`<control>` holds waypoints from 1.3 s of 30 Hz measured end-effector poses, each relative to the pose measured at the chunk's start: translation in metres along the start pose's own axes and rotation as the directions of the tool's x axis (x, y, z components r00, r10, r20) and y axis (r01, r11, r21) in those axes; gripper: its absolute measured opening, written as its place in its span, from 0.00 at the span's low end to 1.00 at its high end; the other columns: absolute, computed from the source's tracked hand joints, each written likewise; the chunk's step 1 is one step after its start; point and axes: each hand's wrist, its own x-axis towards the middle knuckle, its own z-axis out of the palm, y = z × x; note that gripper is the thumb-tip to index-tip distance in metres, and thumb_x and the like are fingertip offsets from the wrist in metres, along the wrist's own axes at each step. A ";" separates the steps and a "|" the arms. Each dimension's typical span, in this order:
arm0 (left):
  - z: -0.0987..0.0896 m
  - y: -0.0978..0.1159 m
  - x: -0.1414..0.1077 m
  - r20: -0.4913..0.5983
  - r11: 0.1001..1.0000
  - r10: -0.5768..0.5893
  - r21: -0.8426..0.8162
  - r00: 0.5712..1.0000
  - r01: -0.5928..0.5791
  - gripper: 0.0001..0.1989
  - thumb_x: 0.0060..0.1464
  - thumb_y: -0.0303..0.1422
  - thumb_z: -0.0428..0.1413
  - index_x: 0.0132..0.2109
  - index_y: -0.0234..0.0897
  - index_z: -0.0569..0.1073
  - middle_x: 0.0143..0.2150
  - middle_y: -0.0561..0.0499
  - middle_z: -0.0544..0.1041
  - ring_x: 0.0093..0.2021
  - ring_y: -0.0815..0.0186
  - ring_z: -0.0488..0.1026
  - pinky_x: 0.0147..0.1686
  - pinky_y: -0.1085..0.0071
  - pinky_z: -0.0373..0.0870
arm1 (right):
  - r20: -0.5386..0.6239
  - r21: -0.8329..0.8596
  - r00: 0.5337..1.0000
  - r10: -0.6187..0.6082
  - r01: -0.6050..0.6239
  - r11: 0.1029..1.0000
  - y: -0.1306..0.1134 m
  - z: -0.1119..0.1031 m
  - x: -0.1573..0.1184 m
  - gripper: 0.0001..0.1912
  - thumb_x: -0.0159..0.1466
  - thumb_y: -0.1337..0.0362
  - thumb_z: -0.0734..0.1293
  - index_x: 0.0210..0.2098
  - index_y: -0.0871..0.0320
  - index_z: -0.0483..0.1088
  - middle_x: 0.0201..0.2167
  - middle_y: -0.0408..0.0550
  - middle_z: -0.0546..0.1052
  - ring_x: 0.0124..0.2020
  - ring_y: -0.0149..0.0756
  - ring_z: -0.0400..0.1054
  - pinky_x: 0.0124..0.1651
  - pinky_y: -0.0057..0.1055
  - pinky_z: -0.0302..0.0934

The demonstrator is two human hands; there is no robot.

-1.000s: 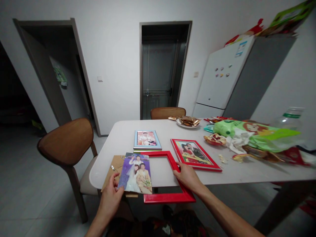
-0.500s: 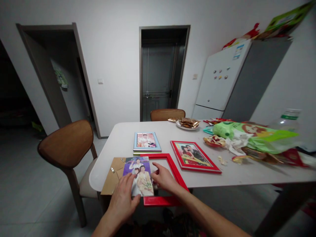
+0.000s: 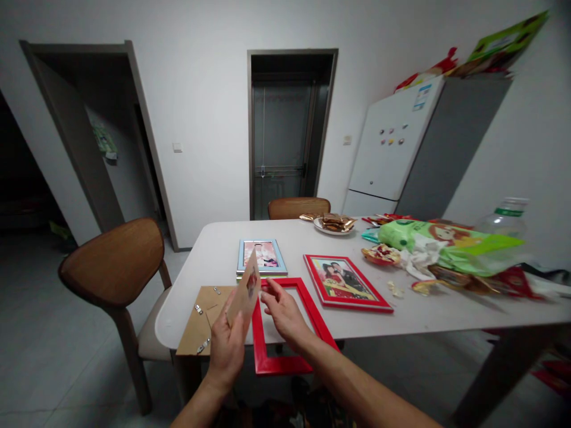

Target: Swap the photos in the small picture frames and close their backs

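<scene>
My left hand point(image 3: 229, 342) grips a photo point(image 3: 247, 292) by its left edge and holds it tilted up nearly on edge, its plain brownish back turned to the left. To the right of the photo, my right hand point(image 3: 284, 312) is raised with its fingers apart and slightly curled, over the empty red picture frame point(image 3: 319, 324). That frame lies at the table's front edge and juts past it. A brown backing board point(image 3: 190, 321) with metal clips lies left of the frame, partly hidden by my left hand.
A second red frame with a photo point(image 3: 348, 284) lies to the right, and a light-blue frame point(image 3: 279, 255) behind. Farther back are a plate of wrapped snacks point(image 3: 334, 224), an opened pomegranate point(image 3: 381, 254) and a green bag point(image 3: 414, 235). A wooden chair point(image 3: 116, 261) stands at left.
My left hand has lifted the photo off the backing board and tipped it upright. My right hand has come off the photo's right edge and moved slightly left. The view has shifted slightly.
</scene>
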 end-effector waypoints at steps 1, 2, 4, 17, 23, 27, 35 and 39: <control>0.004 0.003 -0.001 -0.032 0.993 -0.079 -0.094 0.996 0.076 0.20 0.51 0.33 0.47 0.51 0.31 0.64 0.47 0.43 0.71 0.48 0.58 0.66 0.49 0.61 0.61 | -0.021 0.026 0.997 0.074 -0.073 0.997 0.004 -0.006 0.000 0.25 0.51 0.60 0.63 0.48 0.58 0.60 0.33 0.46 0.72 0.30 0.30 0.66 0.29 0.25 0.60; 0.009 0.006 -0.002 -0.043 0.975 -0.147 -0.172 0.988 0.138 0.20 0.50 0.35 0.48 0.49 0.29 0.65 0.45 0.42 0.72 0.46 0.57 0.68 0.47 0.61 0.63 | -0.036 0.078 0.989 0.141 -0.138 0.987 0.008 -0.012 0.001 0.25 0.51 0.61 0.62 0.49 0.57 0.59 0.32 0.45 0.72 0.29 0.30 0.67 0.28 0.26 0.60; 0.018 0.009 -0.003 -0.008 0.931 -0.236 -0.288 0.972 0.224 0.22 0.48 0.36 0.51 0.49 0.29 0.65 0.44 0.41 0.72 0.44 0.57 0.69 0.46 0.62 0.64 | -0.060 0.207 0.979 0.193 -0.177 0.962 0.011 -0.024 0.003 0.26 0.51 0.66 0.60 0.50 0.55 0.56 0.29 0.44 0.73 0.26 0.29 0.67 0.27 0.26 0.61; -0.008 -0.013 -0.020 0.410 0.966 -0.179 0.244 0.894 0.081 0.26 0.39 0.30 0.56 0.50 0.35 0.65 0.53 0.41 0.65 0.54 0.56 0.60 0.54 0.59 0.54 | -0.176 -0.265 0.982 0.073 -0.119 0.957 0.015 -0.095 0.032 0.28 0.46 0.76 0.54 0.46 0.62 0.64 0.27 0.49 0.76 0.26 0.33 0.70 0.26 0.24 0.62; -0.001 -0.021 -0.032 0.554 0.892 -0.129 0.427 0.823 -0.148 0.31 0.35 0.26 0.58 0.51 0.34 0.64 0.57 0.39 0.58 0.58 0.56 0.52 0.56 0.56 0.50 | -0.169 -0.468 0.986 -0.007 -0.074 0.880 0.026 -0.088 0.041 0.26 0.46 0.75 0.54 0.44 0.65 0.66 0.30 0.51 0.76 0.30 0.36 0.70 0.27 0.26 0.61; -0.002 -0.025 -0.031 0.584 0.858 -0.093 0.458 0.806 -0.233 0.29 0.36 0.24 0.57 0.50 0.34 0.63 0.57 0.39 0.58 0.58 0.56 0.52 0.55 0.55 0.51 | -0.164 -0.612 0.980 -0.112 -0.012 0.791 0.028 -0.090 0.044 0.23 0.48 0.74 0.54 0.41 0.64 0.68 0.34 0.51 0.75 0.32 0.36 0.69 0.32 0.27 0.60; -0.003 -0.021 -0.035 0.601 0.833 -0.071 0.475 0.796 -0.284 0.26 0.39 0.26 0.55 0.50 0.33 0.64 0.57 0.39 0.58 0.58 0.58 0.53 0.55 0.59 0.53 | -0.021 -0.986 0.964 -0.266 0.024 0.164 0.030 -0.086 0.035 0.16 0.53 0.67 0.57 0.39 0.65 0.67 0.35 0.56 0.71 0.38 0.38 0.63 0.43 0.29 0.52; -0.031 -0.022 -0.032 0.585 0.816 -0.035 0.484 0.810 -0.315 0.28 0.40 0.26 0.54 0.53 0.37 0.61 0.59 0.42 0.56 0.58 0.60 0.52 0.55 0.59 0.52 | 0.014 -0.992 0.955 -0.297 0.050 0.116 0.030 -0.083 0.030 0.20 0.54 0.68 0.57 0.46 0.65 0.64 0.39 0.56 0.68 0.42 0.39 0.60 0.46 0.31 0.50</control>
